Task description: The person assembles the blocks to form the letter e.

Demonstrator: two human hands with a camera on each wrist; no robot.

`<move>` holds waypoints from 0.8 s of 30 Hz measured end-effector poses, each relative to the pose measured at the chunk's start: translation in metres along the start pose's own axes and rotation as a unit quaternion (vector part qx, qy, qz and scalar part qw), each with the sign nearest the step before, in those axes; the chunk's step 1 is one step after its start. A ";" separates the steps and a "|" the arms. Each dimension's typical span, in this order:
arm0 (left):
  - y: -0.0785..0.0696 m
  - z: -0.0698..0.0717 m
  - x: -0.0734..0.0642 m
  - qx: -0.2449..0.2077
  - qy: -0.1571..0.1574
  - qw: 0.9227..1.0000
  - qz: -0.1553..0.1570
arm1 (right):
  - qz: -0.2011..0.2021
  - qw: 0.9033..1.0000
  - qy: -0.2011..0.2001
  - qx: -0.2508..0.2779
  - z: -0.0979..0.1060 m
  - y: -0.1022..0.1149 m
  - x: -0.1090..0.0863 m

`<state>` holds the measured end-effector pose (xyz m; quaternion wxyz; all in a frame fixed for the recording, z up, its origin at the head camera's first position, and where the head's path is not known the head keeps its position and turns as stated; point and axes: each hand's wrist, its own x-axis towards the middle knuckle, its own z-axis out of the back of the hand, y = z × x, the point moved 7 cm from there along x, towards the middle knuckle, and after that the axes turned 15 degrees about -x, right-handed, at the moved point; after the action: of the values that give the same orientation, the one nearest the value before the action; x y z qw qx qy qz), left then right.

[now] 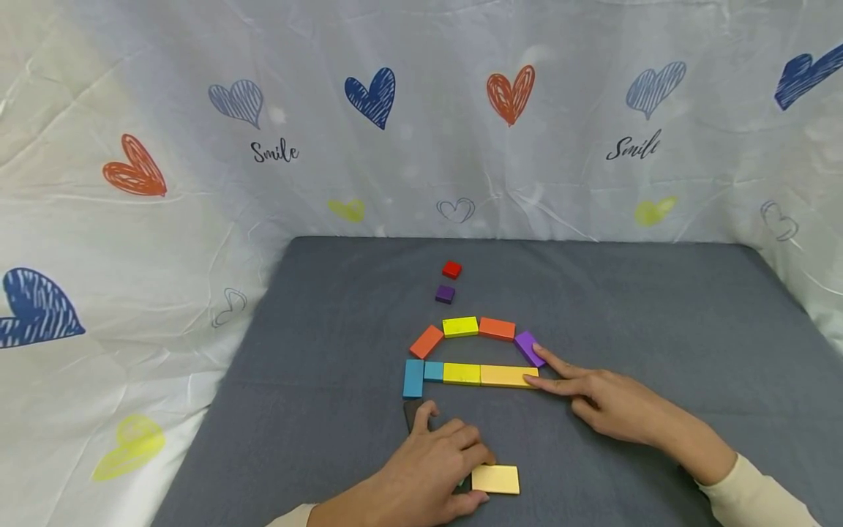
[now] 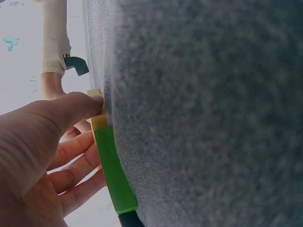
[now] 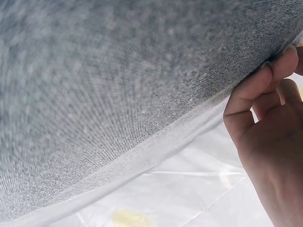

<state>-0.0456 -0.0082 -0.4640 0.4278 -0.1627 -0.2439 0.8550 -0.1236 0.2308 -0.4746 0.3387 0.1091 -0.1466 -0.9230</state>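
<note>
My left hand (image 1: 431,465) pinches the left end of a cream block (image 1: 496,479) between thumb and fingers. One of its fingers lies by a dark block (image 1: 411,414), partly covered. In the left wrist view a green block (image 2: 113,170) joins the line beside the thumb. My right hand (image 1: 619,402) has one extended finger on a purple block (image 1: 529,348) and another on the right end of a pale orange block (image 1: 503,375). That block lines up with a yellow block (image 1: 462,373), a small blue block (image 1: 433,371) and an upright-lying blue block (image 1: 413,378).
An arc of orange (image 1: 426,342), yellow (image 1: 459,326) and orange (image 1: 497,329) blocks leads to the purple one. Behind it lie a small dark purple block (image 1: 445,294) and a red block (image 1: 451,269). A grey cloth (image 1: 316,351) covers the table, with a printed curtain (image 1: 435,161) behind.
</note>
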 end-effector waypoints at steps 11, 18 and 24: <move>0.000 0.000 -0.001 0.008 -0.008 1.000 -0.009 | -0.002 1.000 0.001 -0.001 0.001 0.000 0.000; -0.001 0.002 -0.003 0.005 -0.010 1.000 0.000 | 0.000 1.000 0.001 -0.001 0.000 0.001 0.000; -0.005 0.028 -0.006 0.018 -0.101 0.995 -0.013 | 0.004 1.000 -0.006 -0.002 0.001 0.001 0.000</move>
<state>-0.0526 -0.0183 -0.4379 0.4151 -0.0650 -0.2724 0.8656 -0.1234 0.2302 -0.4730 0.3416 0.1021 -0.1470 -0.9226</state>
